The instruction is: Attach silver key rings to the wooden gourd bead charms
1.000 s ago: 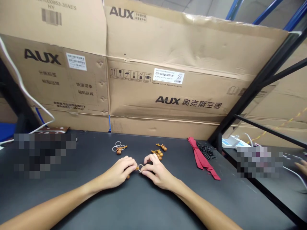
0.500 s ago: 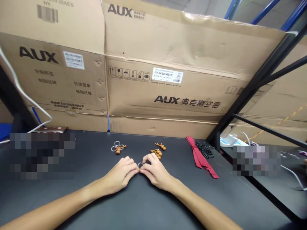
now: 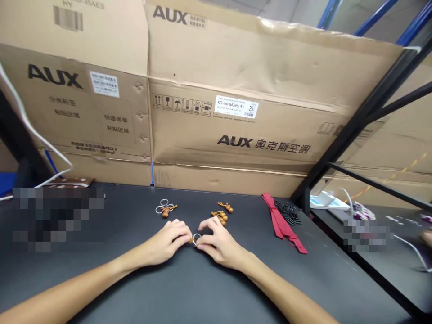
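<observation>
Near the middle of the black tabletop (image 3: 189, 288), my left hand (image 3: 168, 243) pinches a small gourd charm by its orange cord (image 3: 191, 240). The charm's body is hidden by the fingers. Facing it, my right hand (image 3: 221, 245) grips a silver key ring (image 3: 194, 236) between thumb and fingers. Cord and ring touch, but whether one is threaded through the other I cannot tell. Beyond my left hand lies a brown gourd charm (image 3: 165, 213) among several loose key rings (image 3: 164, 202). Several more gourd charms (image 3: 222, 218) rest just past my right hand.
Red ribbon strips (image 3: 283, 225) and a pile of black clasps or cords (image 3: 289, 212) lie at the right. Tall cardboard (image 3: 236, 126) walls off the back. A black metal frame post (image 3: 305, 198) stands at the right edge. Part of another person's hand (image 3: 428, 237) shows far right.
My left hand has shifted slightly left, drawing a little away from my right hand. More of the key ring and the orange cord now shows between the fingers.
</observation>
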{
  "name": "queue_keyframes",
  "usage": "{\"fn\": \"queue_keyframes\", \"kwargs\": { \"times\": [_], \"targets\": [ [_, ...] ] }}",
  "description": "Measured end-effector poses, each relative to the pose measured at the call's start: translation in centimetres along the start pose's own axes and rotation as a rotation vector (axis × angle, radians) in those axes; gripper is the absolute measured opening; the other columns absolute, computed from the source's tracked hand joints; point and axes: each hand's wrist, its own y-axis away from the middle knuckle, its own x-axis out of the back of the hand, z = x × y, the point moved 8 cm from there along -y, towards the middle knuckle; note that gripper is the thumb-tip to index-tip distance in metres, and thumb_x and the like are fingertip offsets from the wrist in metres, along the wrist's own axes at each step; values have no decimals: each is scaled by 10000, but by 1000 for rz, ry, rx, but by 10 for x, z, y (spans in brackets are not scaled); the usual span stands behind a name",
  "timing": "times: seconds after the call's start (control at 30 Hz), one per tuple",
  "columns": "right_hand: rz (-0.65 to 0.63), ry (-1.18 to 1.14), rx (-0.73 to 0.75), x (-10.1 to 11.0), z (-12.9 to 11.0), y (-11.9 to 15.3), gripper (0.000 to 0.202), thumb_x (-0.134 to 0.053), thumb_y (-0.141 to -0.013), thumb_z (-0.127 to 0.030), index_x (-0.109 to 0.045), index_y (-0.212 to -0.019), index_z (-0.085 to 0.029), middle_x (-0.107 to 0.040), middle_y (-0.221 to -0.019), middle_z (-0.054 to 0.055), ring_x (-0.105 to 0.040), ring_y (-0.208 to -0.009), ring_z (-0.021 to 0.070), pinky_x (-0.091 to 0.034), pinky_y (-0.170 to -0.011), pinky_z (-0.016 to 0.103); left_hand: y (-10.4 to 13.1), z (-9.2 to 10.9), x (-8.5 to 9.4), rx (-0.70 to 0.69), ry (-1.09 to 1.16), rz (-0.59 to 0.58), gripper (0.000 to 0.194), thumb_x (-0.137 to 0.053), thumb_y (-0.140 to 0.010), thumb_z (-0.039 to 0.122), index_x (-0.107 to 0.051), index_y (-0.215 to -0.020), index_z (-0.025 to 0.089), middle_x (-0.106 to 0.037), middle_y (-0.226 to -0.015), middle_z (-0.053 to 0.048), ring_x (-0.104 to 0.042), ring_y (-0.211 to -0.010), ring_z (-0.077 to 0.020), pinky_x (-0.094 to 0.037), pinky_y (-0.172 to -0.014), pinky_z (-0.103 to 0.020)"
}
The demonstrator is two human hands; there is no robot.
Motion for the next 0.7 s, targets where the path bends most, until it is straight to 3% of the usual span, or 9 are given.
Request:
{"fn": "queue_keyframes", "kwargs": {
  "times": [0.27, 0.53, 0.7],
  "targets": [
    [18, 117, 92, 2, -11, -1, 149, -585, -928, -313, -693, -951, -214, -566, -1084, 98, -460, -955, 217, -468, -886, 379, 1, 2, 2, 10, 71, -69, 329, -335, -1031, 337, -586, -861, 209, -576, -812, 20, -520, -843, -161, -345, -898, -315],
    [-28, -76, 34, 3, -8, 1, 139, -564, -945, -274, -681, -983, -211, -578, -1090, 84, -478, -993, 198, -458, -912, 366, 2, 0, 4, 1, 132, -115, 369, -330, -1030, 390, -578, -837, 196, -589, -842, -1, -504, -865, -170, -362, -827, -284],
    [-35, -99, 24, 3, -10, 0, 147, -529, -955, -218, -668, -908, -198, -570, -1090, 84, -467, -999, 201, -451, -914, 369, 2, 4, 2, -22, 92, -121, 362, -313, -1033, 365, -568, -839, 197, -581, -836, -4, -494, -856, -176, -344, -857, -307]
  ]
}}
